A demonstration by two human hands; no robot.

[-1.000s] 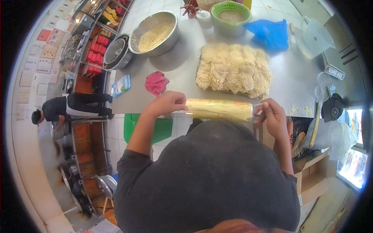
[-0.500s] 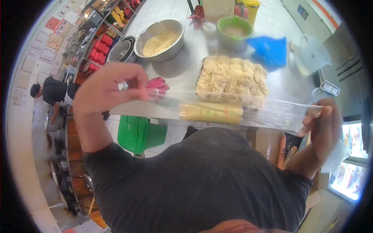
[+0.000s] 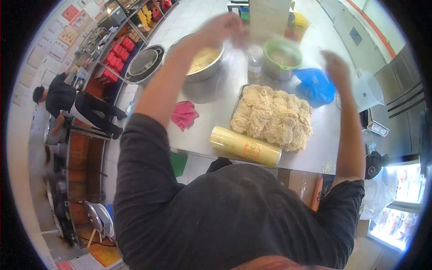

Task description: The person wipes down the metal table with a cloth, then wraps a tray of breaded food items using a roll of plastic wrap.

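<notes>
Roll of clear wrap (image 3: 245, 146) lies on the near part of the surface (image 3: 200, 141), long axis running roughly left to right, its right end angled toward the body. Just beyond it, food pieces coated in crumbs (image 3: 272, 118) are packed side by side on a tray (image 3: 239, 96), whose dark edge shows at the left. Roll and food lie very close; contact cannot be confirmed.

Key relation: both hands are out past the food, so food and roll lie on the body side of them. Left hand (image 3: 230, 30) is farther out, beyond and somewhat left of the food's far left corner, near the bottle (image 3: 254, 63). Right hand (image 3: 336, 69) is beyond and right of the far right corner, close above the blue bag (image 3: 316, 87) in this view. Right hand appears nearer to the food; the roll is well apart from both.

State of hands: both raised and motion-blurred. Fingers of the left hand look partly bent; opening of the right hand cannot be read. No film can be made out with certainty between them, so whether either hand grips anything cannot be told.

Nearby: left forearm passes across the metal bowl (image 3: 208, 71); pink cloth (image 3: 184, 115) lies left of the food; green basket (image 3: 283, 54) sits beyond it, beside the bottle.
</notes>
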